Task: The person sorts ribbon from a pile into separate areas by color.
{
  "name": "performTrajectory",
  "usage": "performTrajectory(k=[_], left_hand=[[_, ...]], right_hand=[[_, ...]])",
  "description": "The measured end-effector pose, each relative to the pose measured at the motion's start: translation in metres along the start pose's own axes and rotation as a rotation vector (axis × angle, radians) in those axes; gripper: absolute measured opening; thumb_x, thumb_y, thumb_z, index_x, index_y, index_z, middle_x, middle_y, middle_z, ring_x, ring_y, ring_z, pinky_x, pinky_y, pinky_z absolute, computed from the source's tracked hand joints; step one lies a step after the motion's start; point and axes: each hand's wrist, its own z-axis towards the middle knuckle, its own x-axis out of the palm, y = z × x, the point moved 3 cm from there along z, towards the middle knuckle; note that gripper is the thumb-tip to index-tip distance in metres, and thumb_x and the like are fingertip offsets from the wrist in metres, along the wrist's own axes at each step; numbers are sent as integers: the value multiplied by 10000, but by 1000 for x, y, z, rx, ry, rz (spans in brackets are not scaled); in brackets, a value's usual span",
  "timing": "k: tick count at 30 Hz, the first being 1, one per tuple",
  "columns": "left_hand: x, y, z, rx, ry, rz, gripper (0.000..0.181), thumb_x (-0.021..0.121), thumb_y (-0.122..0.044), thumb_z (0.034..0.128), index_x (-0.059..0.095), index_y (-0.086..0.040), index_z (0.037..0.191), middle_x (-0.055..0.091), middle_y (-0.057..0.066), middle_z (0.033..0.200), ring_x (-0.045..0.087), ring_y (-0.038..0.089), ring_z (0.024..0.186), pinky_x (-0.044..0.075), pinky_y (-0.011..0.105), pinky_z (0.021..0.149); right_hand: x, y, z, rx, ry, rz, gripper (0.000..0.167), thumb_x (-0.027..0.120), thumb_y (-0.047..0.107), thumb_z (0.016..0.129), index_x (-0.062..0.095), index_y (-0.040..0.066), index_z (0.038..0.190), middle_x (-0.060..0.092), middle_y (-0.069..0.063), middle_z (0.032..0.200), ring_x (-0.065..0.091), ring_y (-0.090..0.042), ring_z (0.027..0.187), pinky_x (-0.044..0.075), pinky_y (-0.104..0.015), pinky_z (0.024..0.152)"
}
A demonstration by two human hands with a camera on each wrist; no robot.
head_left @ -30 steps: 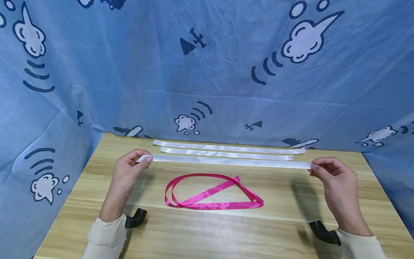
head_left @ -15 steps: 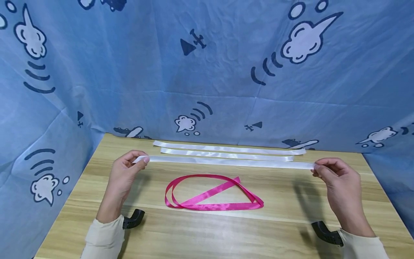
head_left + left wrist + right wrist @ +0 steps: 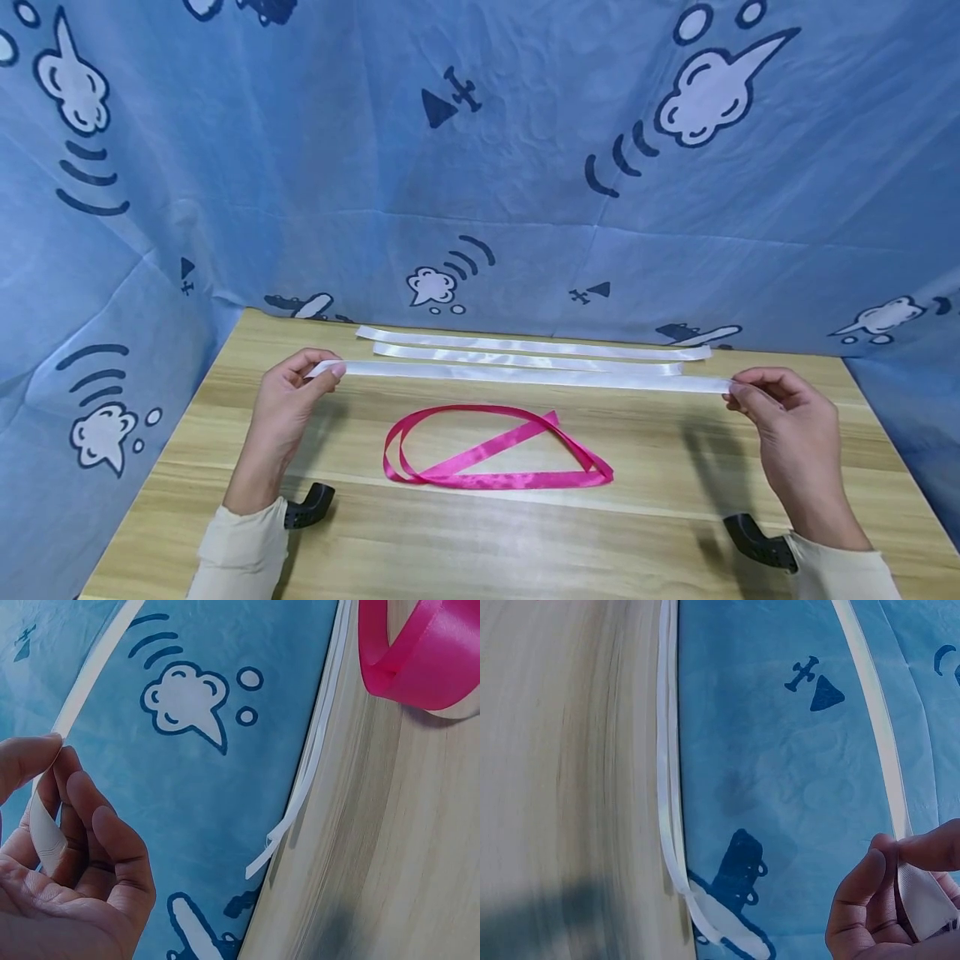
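Note:
A white ribbon is stretched nearly straight between the two hands, held above the table. The left hand pinches its left end between thumb and forefinger; in the left wrist view a short tail of ribbon hangs into the palm of that hand. At the other end, the right hand pinches the ribbon, and the right wrist view shows its frayed tail beside the curled fingers of the hand. Two more white ribbons lie side by side behind it.
A looped pink ribbon lies on the wooden table nearer the person. Blue patterned cloth stands behind the table and along its sides. Black curved pieces stick out at both wrists.
Both hands have moved slightly apart, the left one to the left and the right one to the right, with the ribbon still pinched between them. The other ribbons have not moved.

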Motion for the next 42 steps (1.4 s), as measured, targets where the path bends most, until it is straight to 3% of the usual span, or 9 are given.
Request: performTrajectory(k=[9,15,18,25,29,34,42], left_hand=[[-4,2,2,-7,-18,16,110,735,-102,978,749,-190,913,664,-106,829,584,82,795,505,253,753],[-6,1,3,-11,-36,-21,24,747,-60,958,755,-81,966,679,-108,827,593,75,791,519,235,738],[-7,1,3,-12,-42,-27,74,755,-58,951,747,-23,1016,677,-109,814,596,70,782,516,235,736],[-11,0,2,6,-33,-52,36,747,-56,956,738,-72,987,692,-115,795,596,52,761,512,207,712],[-13,0,2,21,-42,-53,55,756,-60,951,738,-33,996,706,-105,803,604,56,755,519,204,711],[-14,2,3,10,-58,-48,116,773,-74,944,733,4,1020,707,-95,816,610,66,762,528,212,722],[-16,4,4,-2,-58,-50,47,750,-47,953,732,-25,990,713,-100,814,615,64,761,531,210,721]], right_hand=[[-3,-2,1,-4,-11,-7,108,667,-113,949,710,-13,946,738,0,882,707,-91,732,575,-165,694],[-4,-4,2,-5,-14,-7,95,665,-113,949,707,-27,955,733,-3,893,709,-95,737,580,-166,698],[-5,-4,2,-14,-16,10,99,661,-121,947,707,-34,948,735,-9,887,710,-98,728,581,-170,692],[-7,-5,2,-16,-27,11,100,659,-124,946,703,-34,941,734,-10,877,706,-96,717,579,-169,680],[-8,-5,2,6,-50,-27,85,666,-112,949,699,-34,956,726,0,879,699,-91,722,574,-160,684],[-9,-6,3,18,-51,-32,87,670,-109,948,702,-28,954,723,1,877,697,-92,719,574,-160,685],[-10,-8,4,23,-43,-20,109,665,-115,947,712,-18,933,722,1,857,700,-90,712,579,-163,686]])
